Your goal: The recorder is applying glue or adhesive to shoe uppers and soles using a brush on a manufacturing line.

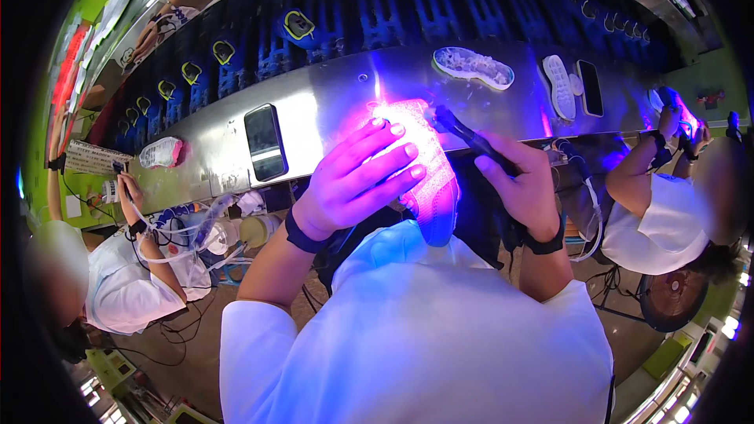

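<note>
A shoe [437,202] glows pink and violet under strong coloured light, its lower end close to my lap. My left hand [353,177] lies over the shoe's left side, fingers stretched across it and holding it. In my right hand [518,184] is a black-handled brush [470,135], gripped between thumb and fingers. The brush's head reaches the shoe's far right edge; the glare hides whether it touches. Beyond the shoe, a pale sole [473,67] lies on the metal bench [330,78].
A phone [265,143] lies left of my hands. At right are a white sole [558,88] and another phone [590,88]. Dark-blue racks [377,8] carry several shoes along the back. Co-workers sit at left [145,279] and right [656,224].
</note>
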Available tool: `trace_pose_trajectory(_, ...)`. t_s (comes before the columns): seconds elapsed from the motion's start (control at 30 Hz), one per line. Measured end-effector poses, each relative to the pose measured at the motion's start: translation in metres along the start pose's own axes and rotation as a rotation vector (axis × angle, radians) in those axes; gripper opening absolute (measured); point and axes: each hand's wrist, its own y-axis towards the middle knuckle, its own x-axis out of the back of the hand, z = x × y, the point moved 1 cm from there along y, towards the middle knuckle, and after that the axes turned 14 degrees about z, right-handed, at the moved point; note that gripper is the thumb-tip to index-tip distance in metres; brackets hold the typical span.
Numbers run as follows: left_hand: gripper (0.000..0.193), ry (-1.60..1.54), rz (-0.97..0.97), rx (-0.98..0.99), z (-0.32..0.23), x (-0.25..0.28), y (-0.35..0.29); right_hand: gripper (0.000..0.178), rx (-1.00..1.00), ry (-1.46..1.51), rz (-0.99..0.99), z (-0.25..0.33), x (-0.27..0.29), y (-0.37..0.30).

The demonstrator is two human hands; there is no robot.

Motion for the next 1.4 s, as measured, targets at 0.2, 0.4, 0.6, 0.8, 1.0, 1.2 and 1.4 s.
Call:
trace_pose_trajectory(0.2,0.035,0.027,0.066,-0.021,0.009,-0.017,0.009,0.037,-0.052,0.02,0.028,-0.026,0.009,-0.012)
trace_pose_trajectory(0.4,0.038,0.035,0.079,0.036,0.019,-0.029,0.015,0.038,-0.243,0.4,0.218,-0.042,0.023,-0.043)
trace_pose_trajectory(0.6,0.037,0.036,0.059,0.051,0.018,-0.038,0.017,0.037,-0.301,0.322,0.157,-0.042,0.022,-0.018)
trace_pose_trajectory(0.8,0.04,0.021,0.016,0.199,0.021,-0.032,0.003,0.035,-0.198,0.346,0.225,-0.035,0.021,-0.015)
trace_pose_trajectory(1.0,0.049,0.021,-0.01,0.236,0.021,-0.029,-0.015,0.043,-0.223,0.251,0.196,-0.028,0.011,-0.003)
trace_pose_trajectory(1.2,0.059,-0.035,-0.066,0.375,0.015,-0.021,-0.021,0.043,-0.244,0.326,0.247,-0.023,0.001,-0.003)
trace_pose_trajectory(1.4,0.065,-0.125,-0.112,0.463,0.014,-0.023,-0.03,0.041,-0.303,0.472,0.262,-0.021,-0.011,-0.011)
